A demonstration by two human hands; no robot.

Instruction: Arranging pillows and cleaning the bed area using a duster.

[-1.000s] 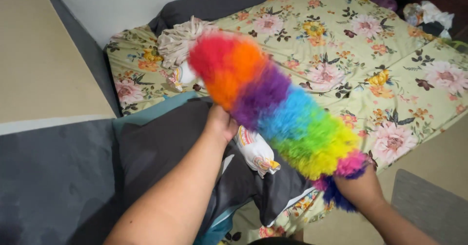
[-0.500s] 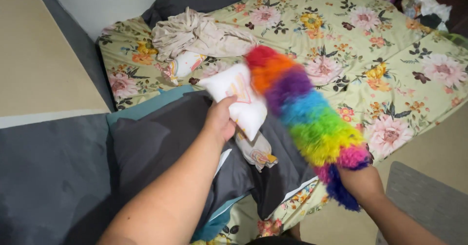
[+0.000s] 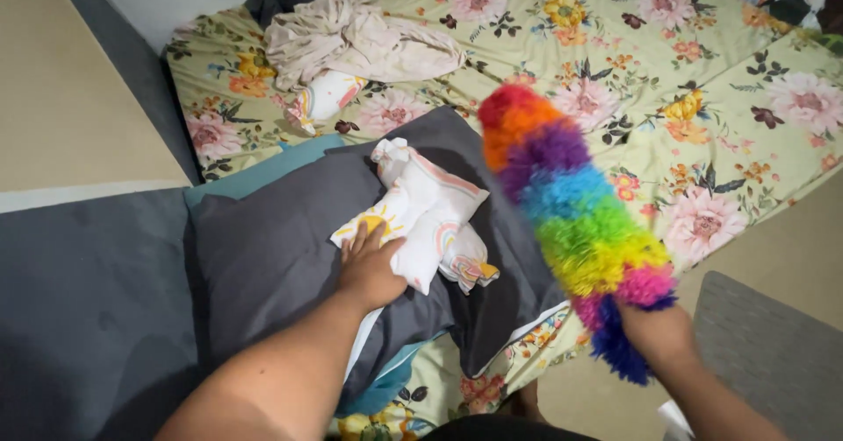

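Hiding rt hand (image 3: 660,334): rainbow duster (image 3: 575,222)

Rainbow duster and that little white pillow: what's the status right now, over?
Right hand gripping rainbow duster, raised over the floral bedsheet. Left hand flat on small white pillow, atop grey pillow. Nothing between duster and pillow.

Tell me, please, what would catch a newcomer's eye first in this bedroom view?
The fluffy rainbow duster stands out first, raised over the floral bedsheet with the right hand at its base. Next comes the small white printed pillow lying on the dark grey pillow, with the left hand resting on its near edge. A crumpled beige cloth lies near the head of the bed.
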